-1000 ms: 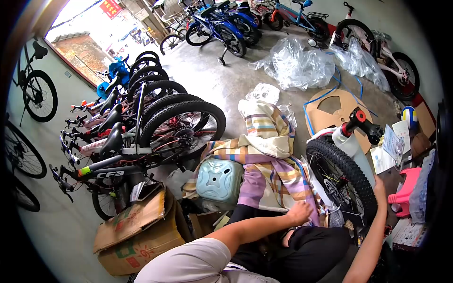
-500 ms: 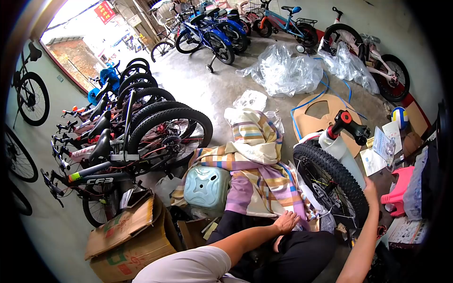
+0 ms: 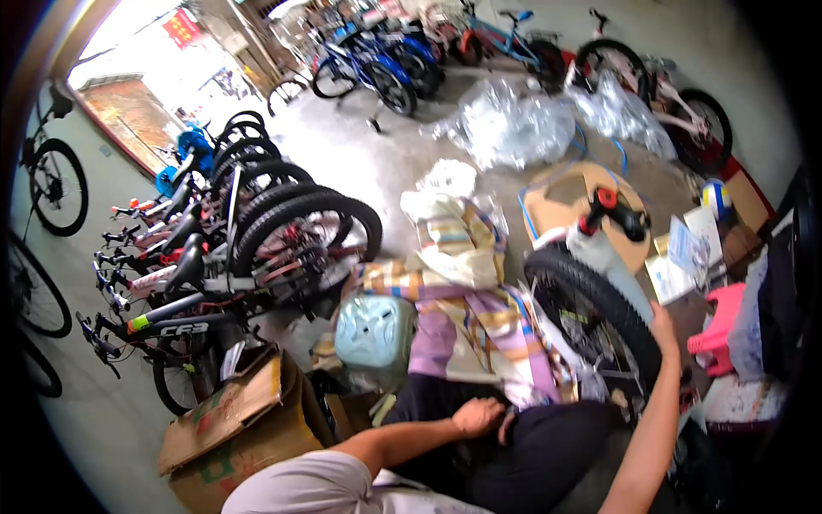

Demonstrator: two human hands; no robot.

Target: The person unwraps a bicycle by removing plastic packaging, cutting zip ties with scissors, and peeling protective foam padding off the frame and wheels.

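Note:
A bicycle's front end stands at my right, with a black knobby tyre (image 3: pixel 591 300), a pale wrapped tube (image 3: pixel 610 264) and a black-and-red stem (image 3: pixel 610 208) on top. My right hand (image 3: pixel 662 330) grips this bicycle where the pale tube's lower end meets the tyre; its fingertips are hidden. Over my lap, my left hand (image 3: pixel 479 417) is curled closed above my dark trousers. Motion blur hides whether anything is in it. A striped plaid cloth (image 3: pixel 479 334) lies just beyond the left hand, beside a light blue plastic stool (image 3: pixel 374 332).
Several bicycles (image 3: pixel 300 231) stand in a row at the left. A cardboard box (image 3: pixel 235 420) sits at the lower left. Clear plastic wrap (image 3: pixel 514 124) and a round cardboard disc (image 3: pixel 556 201) lie ahead. A pink stool (image 3: pixel 719 330) and papers (image 3: pixel 685 257) are at the right.
My left hand has drawn back from the plaid cloth toward my lap, moving left, and its fingers have curled. My right hand stays on the bicycle. The view has shifted slightly.

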